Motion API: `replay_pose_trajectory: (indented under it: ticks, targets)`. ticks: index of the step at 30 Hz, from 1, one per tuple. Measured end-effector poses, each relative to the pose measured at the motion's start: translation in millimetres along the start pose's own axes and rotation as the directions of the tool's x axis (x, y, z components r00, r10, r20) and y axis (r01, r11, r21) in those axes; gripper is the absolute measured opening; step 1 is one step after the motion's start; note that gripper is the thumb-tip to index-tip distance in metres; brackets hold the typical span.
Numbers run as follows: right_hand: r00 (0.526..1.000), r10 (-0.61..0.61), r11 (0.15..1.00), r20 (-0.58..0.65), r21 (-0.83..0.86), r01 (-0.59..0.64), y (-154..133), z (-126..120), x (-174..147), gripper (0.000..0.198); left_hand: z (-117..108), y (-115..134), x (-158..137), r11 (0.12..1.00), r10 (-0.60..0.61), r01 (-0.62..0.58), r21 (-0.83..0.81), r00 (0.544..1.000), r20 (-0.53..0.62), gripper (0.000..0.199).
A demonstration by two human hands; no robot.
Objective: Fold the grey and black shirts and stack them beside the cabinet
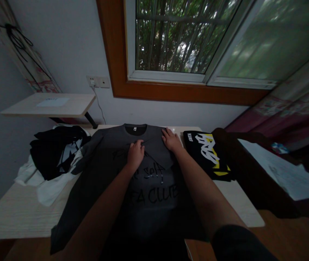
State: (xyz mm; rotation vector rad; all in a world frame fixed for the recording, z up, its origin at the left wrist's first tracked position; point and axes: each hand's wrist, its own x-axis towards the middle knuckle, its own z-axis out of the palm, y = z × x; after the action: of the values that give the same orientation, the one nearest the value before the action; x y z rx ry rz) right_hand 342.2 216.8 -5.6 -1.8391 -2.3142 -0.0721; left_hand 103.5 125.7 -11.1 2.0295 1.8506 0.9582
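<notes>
Your left hand rests with bent fingers on the chest of the gray shirt; whether it pinches cloth, you cannot tell. Your right hand lies flat, grasping nothing, near the shoulder. The table bears the spread shirt centrally, between a clothing pile at left and a folded black garment at right. The raised shelf carries a paper sheet.

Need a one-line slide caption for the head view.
Left hand and right hand on a grey shirt spread across the table, between heaped clothes and a folded black garment.
</notes>
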Motion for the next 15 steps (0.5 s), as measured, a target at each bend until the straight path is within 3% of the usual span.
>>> replay_pose_trajectory:
  ticks: [5,9,15]
  targets:
    - [0.991,-0.058,0.998,-0.117,-0.015,0.057,-6.2,-4.8,-20.1,0.049,-4.1,4.7,-1.9,0.994,0.012,-0.012,0.106,1.000,-0.001,0.032]
    - [0.984,-0.150,0.989,-0.097,-0.002,0.151,-12.4,-4.6,-57.9,0.048,-5.6,7.5,-6.0,0.984,0.051,-0.049,0.174,0.999,-0.007,0.045]
    - [0.984,-0.158,0.987,-0.079,-0.019,0.157,-9.2,-6.0,-115.9,0.058,0.7,7.5,-12.5,0.938,0.178,-0.205,0.278,0.977,0.121,0.044]
